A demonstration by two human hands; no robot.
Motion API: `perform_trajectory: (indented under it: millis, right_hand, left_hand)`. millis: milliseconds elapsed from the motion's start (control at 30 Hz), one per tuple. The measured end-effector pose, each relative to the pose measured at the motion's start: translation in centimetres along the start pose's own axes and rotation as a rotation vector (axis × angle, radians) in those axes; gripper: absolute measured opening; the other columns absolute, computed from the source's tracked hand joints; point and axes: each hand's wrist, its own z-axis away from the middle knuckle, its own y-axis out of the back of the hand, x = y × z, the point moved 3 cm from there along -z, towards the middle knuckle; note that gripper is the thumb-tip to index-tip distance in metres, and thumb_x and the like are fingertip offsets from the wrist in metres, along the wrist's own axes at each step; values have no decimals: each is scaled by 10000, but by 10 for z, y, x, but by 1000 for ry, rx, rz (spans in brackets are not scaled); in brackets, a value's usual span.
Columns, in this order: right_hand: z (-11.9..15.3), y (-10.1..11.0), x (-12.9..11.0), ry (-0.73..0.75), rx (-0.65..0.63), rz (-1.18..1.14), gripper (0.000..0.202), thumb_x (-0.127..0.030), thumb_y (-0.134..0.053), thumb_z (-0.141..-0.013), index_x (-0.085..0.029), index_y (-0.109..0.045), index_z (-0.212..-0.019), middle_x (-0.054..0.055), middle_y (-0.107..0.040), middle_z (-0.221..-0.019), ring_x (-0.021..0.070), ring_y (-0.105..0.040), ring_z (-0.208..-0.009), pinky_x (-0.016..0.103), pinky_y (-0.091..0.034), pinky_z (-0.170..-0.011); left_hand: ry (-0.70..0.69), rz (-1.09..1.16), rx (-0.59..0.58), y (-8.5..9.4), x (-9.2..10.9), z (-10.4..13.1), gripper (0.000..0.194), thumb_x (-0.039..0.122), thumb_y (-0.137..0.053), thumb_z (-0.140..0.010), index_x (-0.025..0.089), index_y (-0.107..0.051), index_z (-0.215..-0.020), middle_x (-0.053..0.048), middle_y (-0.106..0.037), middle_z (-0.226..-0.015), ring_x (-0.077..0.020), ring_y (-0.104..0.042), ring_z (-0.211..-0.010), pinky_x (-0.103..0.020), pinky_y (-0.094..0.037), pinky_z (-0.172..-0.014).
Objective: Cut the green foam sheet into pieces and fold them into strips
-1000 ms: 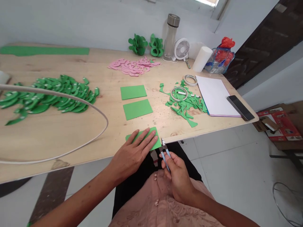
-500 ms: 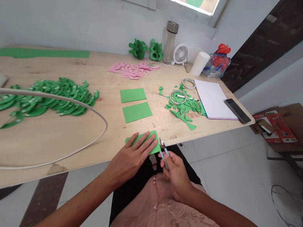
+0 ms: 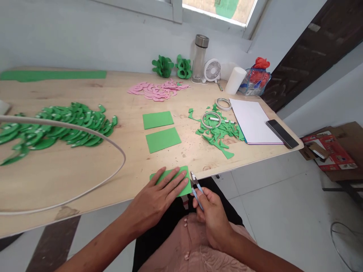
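Observation:
My left hand (image 3: 163,192) lies flat with fingers stretched over a green paper sheet (image 3: 185,189) at the table's front edge, pressing it down. The sheet's right end juts past that edge. In my right hand (image 3: 211,207) is a pair of blue-handled scissors (image 3: 196,185), fingers wrapped round the handles. Its tips point up and away, just beside the right edge of the sheet. Two more green paper rectangles, one (image 3: 158,119) behind the other (image 3: 163,139), rest on the table beyond my left hand.
Green scraps (image 3: 221,132) and tape rolls (image 3: 211,119) lie to the right, near white paper (image 3: 252,122) and a phone (image 3: 282,133). Curved green pieces (image 3: 65,124) are heaped left, behind a looping pale cable (image 3: 113,141). Pink cutouts (image 3: 157,90), a bottle (image 3: 200,56) and a fan (image 3: 212,70) are further back.
The camera view has tilted upward, so the table sits lower in the picture. Both hands keep nearly the same places at the sheet, with the scissors still in my right hand.

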Motion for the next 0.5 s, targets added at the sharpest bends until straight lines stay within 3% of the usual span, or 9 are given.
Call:
perform_trajectory:
  millis: [333, 500]
  right_hand:
    - [-7, -5, -1, 34, -3, 59, 372, -501, -619, -745, -186, -470, -614, -67, -413, -561, 31, -210, -424, 216, -114, -416]
    - [-5, -5, -2, 40, -17, 84, 384, -529, -607, -739, -185, -475, -627, -68, -435, -562, 22, -204, -403, 216, -117, -408]
  left_hand:
    - [-41, 12, 15, 0, -1, 1, 501, 231, -340, -952, 208, -332, -1453, -22, -336, -1535, -219, -231, -1440, -467, -81, -1194]
    - [2, 26, 61, 0, 1, 0, 479, 223, -348, -947, 200, -395, -1423, -57, -380, -1512, -241, -258, -1431, -467, -162, -1181]
